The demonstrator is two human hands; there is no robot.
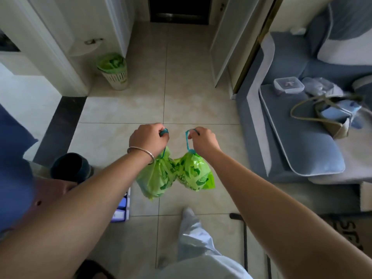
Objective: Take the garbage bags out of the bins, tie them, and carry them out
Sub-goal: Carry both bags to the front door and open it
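Note:
Two green garbage bags hang in front of me above the tiled floor, both cinched at the top by teal drawstrings. My left hand [148, 138] is shut on the drawstring of the left bag [156, 179]. My right hand [203, 140] is shut on the drawstring loop of the right bag [194, 172]. The two bags touch each other. Farther off on the left, a white slatted bin [116, 77] stands by a door frame with a green bag [110, 62] lining it.
A blue-grey sofa [291, 137] on the right carries a handbag [332, 115] and a plastic box [288, 85]. A dark round bin [69, 168] sits at the left. A dark doorway [179, 9] lies straight ahead down the tiled hall. My leg [193, 234] steps forward below.

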